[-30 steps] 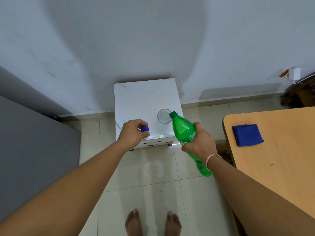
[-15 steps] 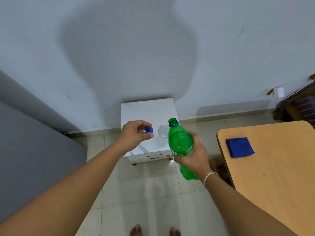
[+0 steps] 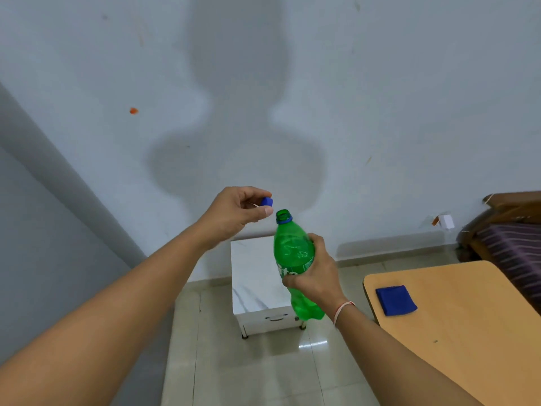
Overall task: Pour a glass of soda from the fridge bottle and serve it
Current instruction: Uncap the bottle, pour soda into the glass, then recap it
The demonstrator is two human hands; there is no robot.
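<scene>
My right hand (image 3: 317, 273) grips a green soda bottle (image 3: 292, 253) around its middle and holds it nearly upright, its mouth open with a blue ring at the neck. Just left of and slightly above that mouth, my left hand (image 3: 234, 213) pinches the blue cap (image 3: 267, 201) between thumb and fingers. The glass is hidden, behind the bottle and my right hand. Below them stands the small white marble-topped cabinet (image 3: 251, 276).
A wooden table (image 3: 468, 332) at the right carries a folded blue cloth (image 3: 395, 300). A grey fridge side (image 3: 35, 259) fills the left. A bed with a striped cover (image 3: 515, 247) sits far right. Tiled floor (image 3: 248, 370) lies below.
The view tilted up. Both hands rose; the bottle went from tilted towards the glass to nearly upright, and the cap moved close to its mouth. The glass dropped out of sight.
</scene>
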